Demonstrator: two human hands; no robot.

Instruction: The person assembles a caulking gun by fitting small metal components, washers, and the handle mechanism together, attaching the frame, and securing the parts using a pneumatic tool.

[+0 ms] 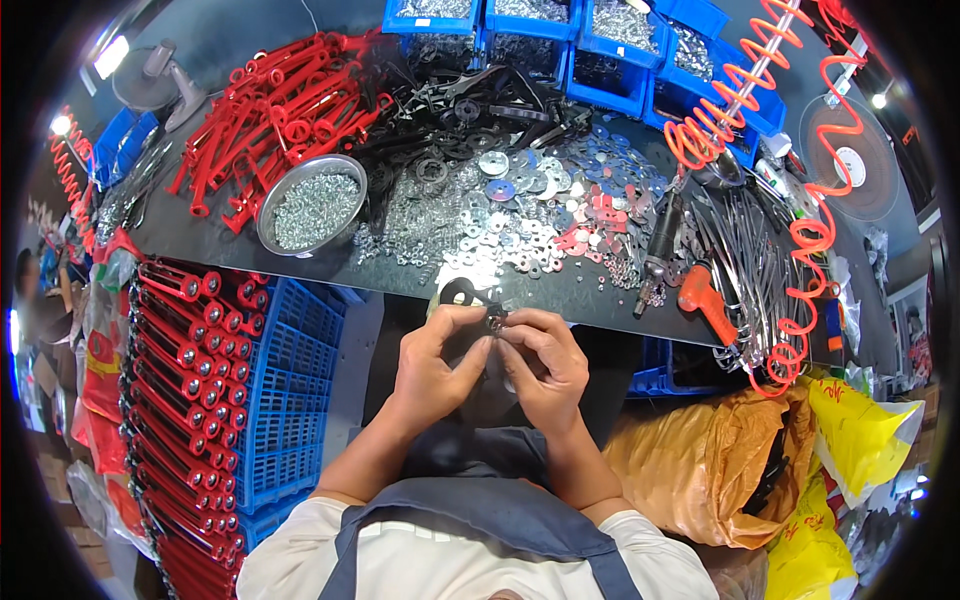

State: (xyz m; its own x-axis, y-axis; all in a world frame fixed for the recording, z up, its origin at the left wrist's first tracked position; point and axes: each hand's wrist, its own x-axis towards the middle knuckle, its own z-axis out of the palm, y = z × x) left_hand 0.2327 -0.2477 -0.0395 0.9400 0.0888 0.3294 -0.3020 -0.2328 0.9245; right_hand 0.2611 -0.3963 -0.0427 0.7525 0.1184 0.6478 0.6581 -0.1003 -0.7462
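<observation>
Both hands meet over the near edge of the workbench (pixel 400 290), fingertips pinched on a small black metal part (pixel 463 291). A loop of that part sticks out past the fingers toward the bench; the rest is covered. My left hand (pixel 432 368) grips it between thumb and fingers from the left. From the right, my right hand (pixel 548 368) closes its thumb and fingertips on the same part; any tiny piece between them is too small to make out. Just beyond lie loose washers (pixel 515 245) and small flat metal pieces.
A metal bowl of small fasteners (pixel 318 205) stands left, by a heap of red handles (pixel 290 110). Black parts (pixel 460 110) pile behind. Blue bins (pixel 610 80) line the back. Right are an orange-handled power tool (pixel 705 300), a dark pneumatic driver (pixel 660 245) and a coiled red hose (pixel 820 235).
</observation>
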